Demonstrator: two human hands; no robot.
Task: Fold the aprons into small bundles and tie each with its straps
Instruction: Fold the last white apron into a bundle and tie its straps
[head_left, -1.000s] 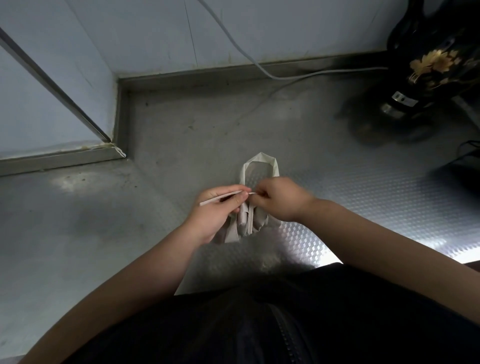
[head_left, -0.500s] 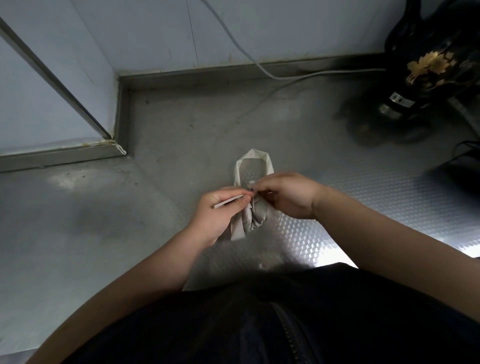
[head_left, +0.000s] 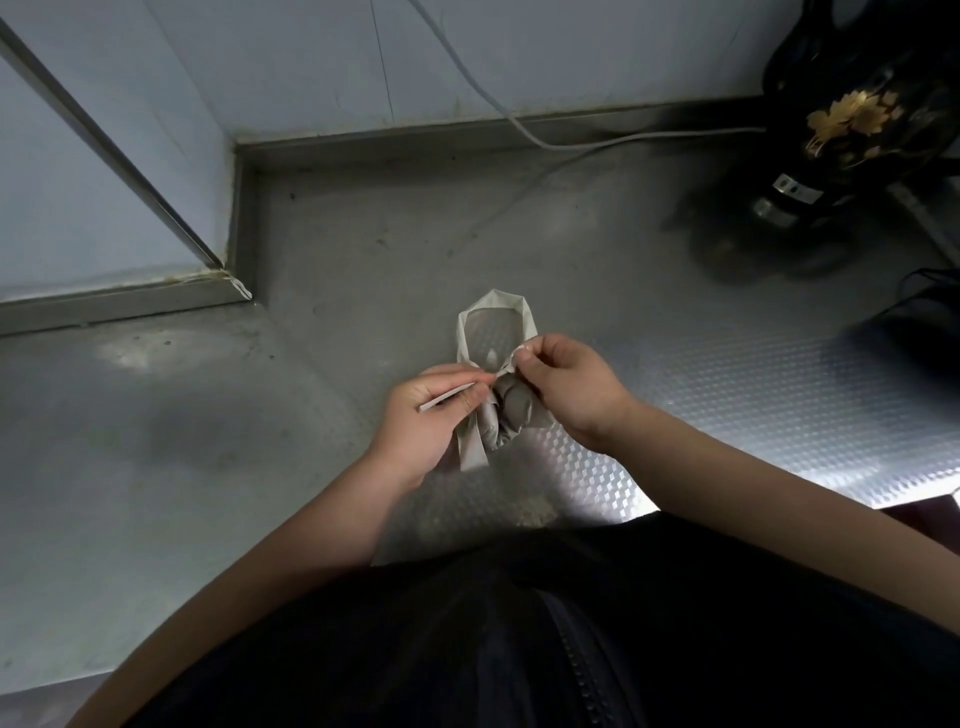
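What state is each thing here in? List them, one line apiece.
Pale grey folded apron bundle: bunched tight, between both hands.
Flat grey strap loop: open, stretching away from the bundle.
Left hand: pinches the left strap end.
Right hand: pinches the right strap end.
White cable: slack, along the wall base.

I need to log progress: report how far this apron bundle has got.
Done: the apron bundle is folded small. In hand: the left hand pinches one strap end, the right hand pinches the strap at the bundle's top. Left: pull the tie tight; a strap loop lies slack beyond. No other aprons show.
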